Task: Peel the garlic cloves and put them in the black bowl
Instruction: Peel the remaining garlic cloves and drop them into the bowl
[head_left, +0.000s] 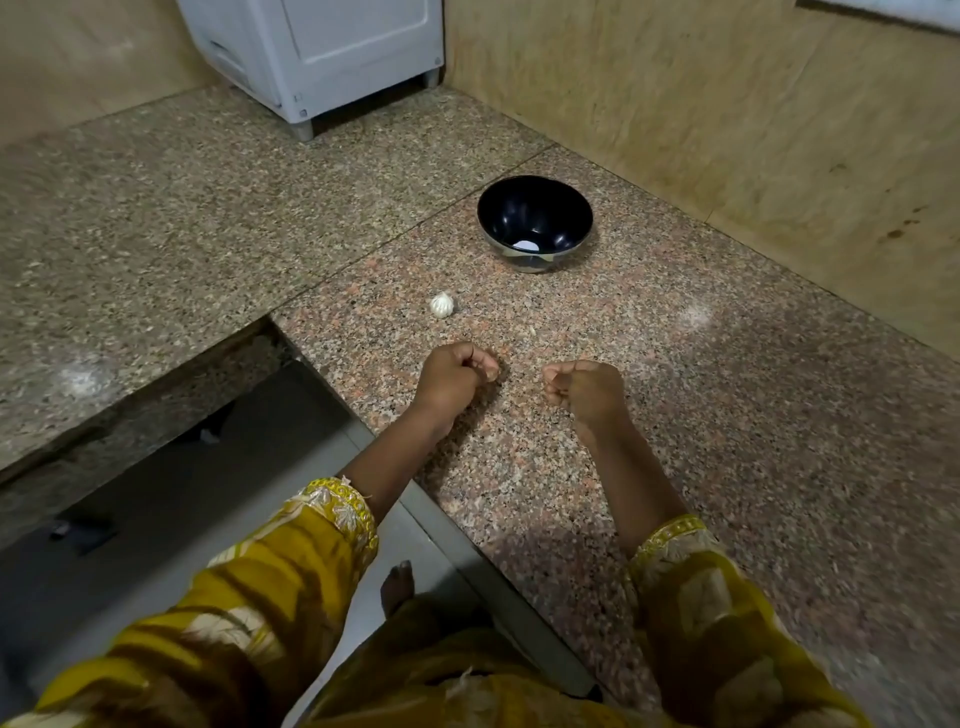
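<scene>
A whole white garlic bulb (441, 304) lies on the speckled granite counter (727, 415). Beyond it to the right stands the black bowl (501, 210), upright, with a pale spot on its bottom that may be a reflection. My left hand (457, 374) rests on the counter just below the bulb, apart from it, fingers curled into a fist. My right hand (584, 389) rests beside it, also curled into a fist. No clove shows in either hand; the insides of both fists are hidden.
A white appliance (322, 52) stands on legs at the back of the counter. Tiled walls (727, 130) close the right and rear sides. To the left the counter steps away, leaving a floor gap (208, 493) by my body. A tiny pale scrap (532, 330) lies near the hands.
</scene>
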